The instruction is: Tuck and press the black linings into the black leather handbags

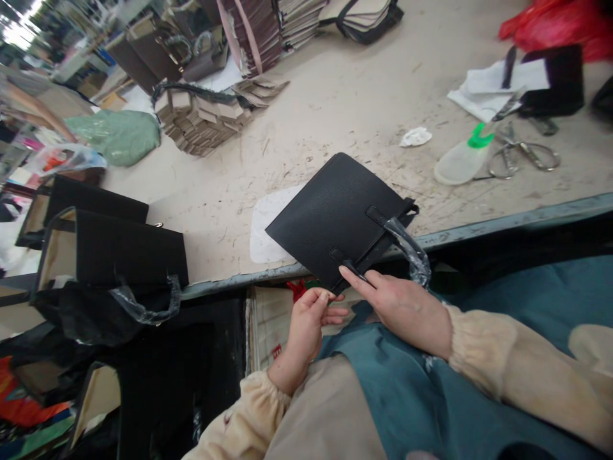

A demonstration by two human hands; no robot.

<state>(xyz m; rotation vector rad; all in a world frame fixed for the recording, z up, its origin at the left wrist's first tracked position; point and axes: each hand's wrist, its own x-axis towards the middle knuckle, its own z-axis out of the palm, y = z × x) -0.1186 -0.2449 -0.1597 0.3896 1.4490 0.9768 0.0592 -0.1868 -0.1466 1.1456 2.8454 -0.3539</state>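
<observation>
A black handbag panel (330,220) with a plastic-wrapped handle (409,246) lies tilted across the table's near edge, partly over a white sheet (268,223). My left hand (311,319) pinches its lower corner between thumb and forefinger, the other fingers loosely curled below. My right hand (400,303) grips the top edge near the handle's base, its forefinger stretched along the black leather. The right thumb and the panel's underside are hidden.
Black handbags (115,246) stand at the left edge. Toward the back sit stacked brown pieces (201,121) and a green bag (115,137). On the right lie scissors (522,153), a white bottle with a green collar (462,160) and crumpled white paper (416,137).
</observation>
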